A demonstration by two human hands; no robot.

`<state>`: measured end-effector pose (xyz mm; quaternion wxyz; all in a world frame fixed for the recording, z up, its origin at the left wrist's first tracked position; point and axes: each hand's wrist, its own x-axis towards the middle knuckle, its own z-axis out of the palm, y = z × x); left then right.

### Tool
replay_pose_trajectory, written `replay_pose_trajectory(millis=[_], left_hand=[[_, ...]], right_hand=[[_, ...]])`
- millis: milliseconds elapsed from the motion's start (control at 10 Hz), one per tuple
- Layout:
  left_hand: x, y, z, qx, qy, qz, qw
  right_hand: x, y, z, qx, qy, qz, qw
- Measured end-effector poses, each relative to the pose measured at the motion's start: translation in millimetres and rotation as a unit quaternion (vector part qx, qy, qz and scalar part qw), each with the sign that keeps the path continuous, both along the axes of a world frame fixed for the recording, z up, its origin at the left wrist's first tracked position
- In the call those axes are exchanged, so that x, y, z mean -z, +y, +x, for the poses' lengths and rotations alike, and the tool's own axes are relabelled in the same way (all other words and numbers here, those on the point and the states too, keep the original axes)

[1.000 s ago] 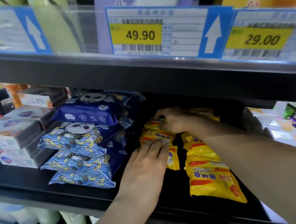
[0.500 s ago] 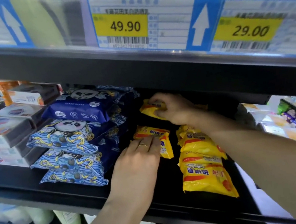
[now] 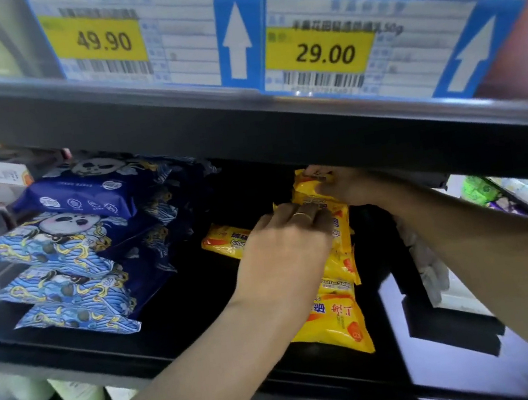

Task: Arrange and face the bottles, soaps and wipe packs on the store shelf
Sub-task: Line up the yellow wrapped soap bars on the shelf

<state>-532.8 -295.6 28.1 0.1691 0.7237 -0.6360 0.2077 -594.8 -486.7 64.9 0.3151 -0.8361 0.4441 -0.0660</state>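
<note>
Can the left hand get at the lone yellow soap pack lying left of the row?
Probably yes. The left hand hovers right beside the lone yellow soap pack, with only bare black shelf around it; the right hand is busy farther back.

Black shelving (image 3: 246, 125); blue price tags (image 3: 366, 42) reading 49.90, 29.00.

Left: I see wipe packs (image 3: 71, 248) stacked on the shelf (image 3: 206, 335).
Centre: one soap pack (image 3: 224, 240) lying alone.
Right: soap row (image 3: 338, 317) running front to back.
</note>
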Motion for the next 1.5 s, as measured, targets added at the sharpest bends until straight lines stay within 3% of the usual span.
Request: replay_pose_trajectory(millis=[100,300,500,700,800,900,1000,1200,1300,1500], left_hand=[[7,-24,-4,0.019,-0.014,0.004,1.0],[10,-43,-12,0.022,0.039,0.084,0.995],[16,-38,-5,0.04,0.073,0.06,0.995],[17,7,9,0.035,0.111,0.021,0.993],[29,39,22,0.028,0.124,0.015,0.992],[47,63,40,-0.004,0.133,0.025,0.991],[67,85,57,-0.035,0.137,0.038,0.989],[99,103,75,-0.028,0.127,0.041,0.991],[104,104,78,-0.019,0.138,0.04,0.989],[107,103,80,-0.013,0.146,0.048,0.988]], right_hand=[[35,-70,6,-0.025,0.001,-0.025,0.999],[22,-54,4,-0.029,0.058,-0.051,0.997],[17,-35,6,-0.01,0.019,-0.082,0.996],[20,3,33,-0.092,-0.038,-0.189,0.977],[17,30,49,-0.183,-0.038,-0.214,0.959],[21,60,68,-0.242,0.044,-0.228,0.942],[33,77,84,-0.238,0.145,-0.228,0.933],[41,94,95,-0.192,0.19,-0.236,0.934],[36,101,93,-0.179,0.179,-0.234,0.939],[8,105,67,-0.158,0.066,-0.289,0.942]])
